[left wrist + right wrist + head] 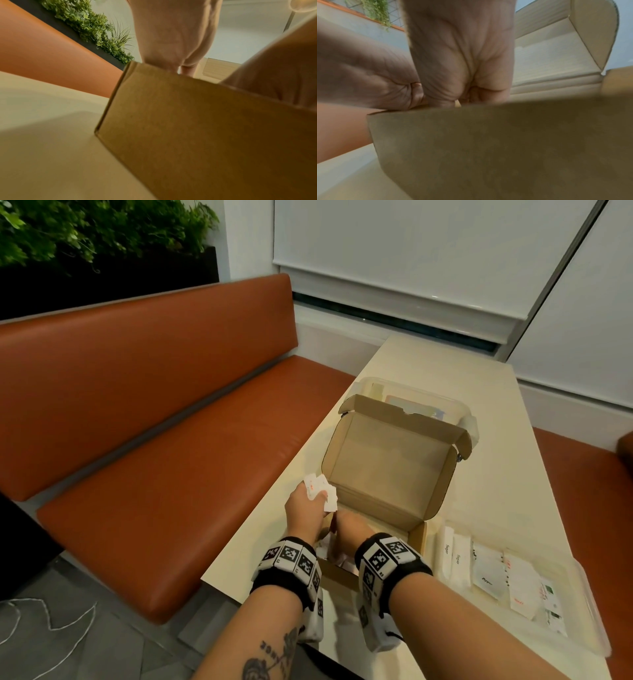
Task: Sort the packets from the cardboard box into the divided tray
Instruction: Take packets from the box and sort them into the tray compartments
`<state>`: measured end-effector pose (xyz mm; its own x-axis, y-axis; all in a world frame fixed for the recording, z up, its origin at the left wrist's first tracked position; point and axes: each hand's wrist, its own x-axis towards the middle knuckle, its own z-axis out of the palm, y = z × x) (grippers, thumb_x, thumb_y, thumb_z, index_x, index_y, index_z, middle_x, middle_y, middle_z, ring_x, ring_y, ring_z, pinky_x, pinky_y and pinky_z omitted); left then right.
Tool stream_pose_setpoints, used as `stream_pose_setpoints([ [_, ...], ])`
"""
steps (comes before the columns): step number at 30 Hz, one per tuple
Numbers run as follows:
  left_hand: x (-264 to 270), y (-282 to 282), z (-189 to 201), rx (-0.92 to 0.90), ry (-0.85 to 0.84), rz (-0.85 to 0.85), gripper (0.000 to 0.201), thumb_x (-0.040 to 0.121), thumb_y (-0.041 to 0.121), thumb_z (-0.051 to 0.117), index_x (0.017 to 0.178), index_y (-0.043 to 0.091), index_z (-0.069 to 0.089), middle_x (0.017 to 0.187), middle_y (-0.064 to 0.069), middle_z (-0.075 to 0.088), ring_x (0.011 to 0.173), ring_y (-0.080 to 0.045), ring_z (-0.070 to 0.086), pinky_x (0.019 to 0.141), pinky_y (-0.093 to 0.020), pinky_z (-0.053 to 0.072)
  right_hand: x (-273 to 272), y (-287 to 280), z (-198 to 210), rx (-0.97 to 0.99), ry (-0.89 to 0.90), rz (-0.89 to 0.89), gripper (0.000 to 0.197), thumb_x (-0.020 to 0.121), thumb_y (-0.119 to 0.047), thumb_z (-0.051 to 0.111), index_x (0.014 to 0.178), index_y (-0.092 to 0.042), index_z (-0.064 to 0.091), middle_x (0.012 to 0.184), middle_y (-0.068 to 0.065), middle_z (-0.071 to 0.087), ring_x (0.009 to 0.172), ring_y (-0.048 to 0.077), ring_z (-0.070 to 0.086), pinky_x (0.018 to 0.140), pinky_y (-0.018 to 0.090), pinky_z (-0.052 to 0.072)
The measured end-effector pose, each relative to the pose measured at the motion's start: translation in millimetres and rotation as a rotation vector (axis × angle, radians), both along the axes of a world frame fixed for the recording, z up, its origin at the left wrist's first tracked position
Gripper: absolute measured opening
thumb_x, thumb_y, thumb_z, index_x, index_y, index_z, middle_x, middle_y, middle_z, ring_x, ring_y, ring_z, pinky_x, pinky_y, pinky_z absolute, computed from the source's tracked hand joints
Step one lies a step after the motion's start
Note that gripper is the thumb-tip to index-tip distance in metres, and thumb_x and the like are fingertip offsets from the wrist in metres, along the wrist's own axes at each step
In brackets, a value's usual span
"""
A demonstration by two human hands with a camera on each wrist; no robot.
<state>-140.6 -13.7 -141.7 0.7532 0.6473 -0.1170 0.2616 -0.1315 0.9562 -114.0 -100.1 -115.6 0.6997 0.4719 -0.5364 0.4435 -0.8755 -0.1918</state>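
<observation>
Left hand (305, 508): raised at the box's left rim, fingers curled round a small fan of white packets (320, 491) that stick up past the fingertips.
Right hand (349, 530): just right of the left hand, almost touching it, reaching down into the near left corner of the box; the fingers curl downward, but the box wall hides their tips, so I cannot tell whether they hold anything.
Box (387, 467): open cardboard, lid (394, 419) standing back beyond both hands; more white packets (334, 556) lie in its near left corner, below the right hand.
Tray (582, 594): clear, divided, to the right of the right wrist, touching the box's right side; white packets lie in its compartments, two marked "Sugar".
Container (442, 402): clear, lidded, beyond the box lid, well past both hands.
Table (496, 474): cream top under everything.
Bench (137, 412): orange, to the left of the left hand.
</observation>
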Motion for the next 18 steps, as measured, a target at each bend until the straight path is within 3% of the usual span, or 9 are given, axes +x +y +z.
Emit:
stream_pose_setpoints([
  [3,-0.3,0.2,-0.5,0.0,0.001,-0.004,0.032,0.091,0.011,0.058,0.122,0.002,0.058,0.118,-0.015,0.064,0.109,-0.03,0.058,0.085,-0.027,0.043,-2.4,-4.9,-1.3,-0.018,0.016,-0.018,0.048,0.08,-0.016,0.073,0.125,-0.007,0.058,0.124,0.009,0.061,0.113,0.024,0.058,0.099,0.032,0.047],
  [6,-0.7,0.3,-1.7,-0.007,0.001,0.003,0.035,0.092,0.011,0.057,0.126,0.002,0.056,0.12,-0.015,0.063,0.111,-0.031,0.057,0.091,-0.032,0.044,1.8,-17.4,1.3,0.099,0.035,-0.105,0.038,0.077,-0.009,0.075,0.113,-0.004,0.064,0.112,0.011,0.067,0.102,0.024,0.065,0.092,0.034,0.052],
  [9,-0.8,-1.1,-3.2,-0.007,-0.004,-0.001,0.038,0.093,0.009,0.055,0.13,0.003,0.053,0.124,-0.014,0.061,0.114,-0.03,0.055,0.094,-0.031,0.042,14.7,-28.9,12.4,0.268,0.023,-0.227,0.017,0.081,-0.005,0.071,0.097,-0.002,0.066,0.097,0.016,0.07,0.077,0.02,0.065,0.077,0.03,0.055],
  [11,-0.3,-3.0,-3.9,-0.001,0.002,-0.013,0.038,0.094,0.009,0.053,0.131,0.003,0.051,0.127,-0.015,0.059,0.117,-0.03,0.054,0.097,-0.032,0.04,22.3,-33.2,22.2,0.389,0.038,-0.319,0.02,0.083,-0.008,0.07,0.101,-0.003,0.064,0.088,0.013,0.067,0.064,0.012,0.059,0.064,0.023,0.052],
  [15,1.0,-9.2,-4.7,-0.074,0.008,-0.068,0.038,0.096,0.009,0.049,0.134,0.005,0.048,0.13,-0.015,0.056,0.119,-0.032,0.052,0.104,-0.041,0.043,27.4,-34.7,33.0,0.541,0.084,-0.366,0.026,0.08,-0.006,0.073,0.101,-0.006,0.057,0.077,0.002,0.055,0.057,0.008,0.055,0.043,0.011,0.044],
  [18,-0.4,-12.8,-4.4,-0.141,-0.008,-0.093,0.037,0.096,0.008,0.047,0.133,0.008,0.048,0.129,-0.016,0.057,0.117,-0.033,0.054,0.101,-0.047,0.046,26.6,-35.5,30.1,0.596,0.106,-0.405,0.031,0.078,-0.005,0.074,0.102,-0.007,0.055,0.083,0.003,0.055,0.056,0.009,0.055,0.043,0.011,0.043],
])
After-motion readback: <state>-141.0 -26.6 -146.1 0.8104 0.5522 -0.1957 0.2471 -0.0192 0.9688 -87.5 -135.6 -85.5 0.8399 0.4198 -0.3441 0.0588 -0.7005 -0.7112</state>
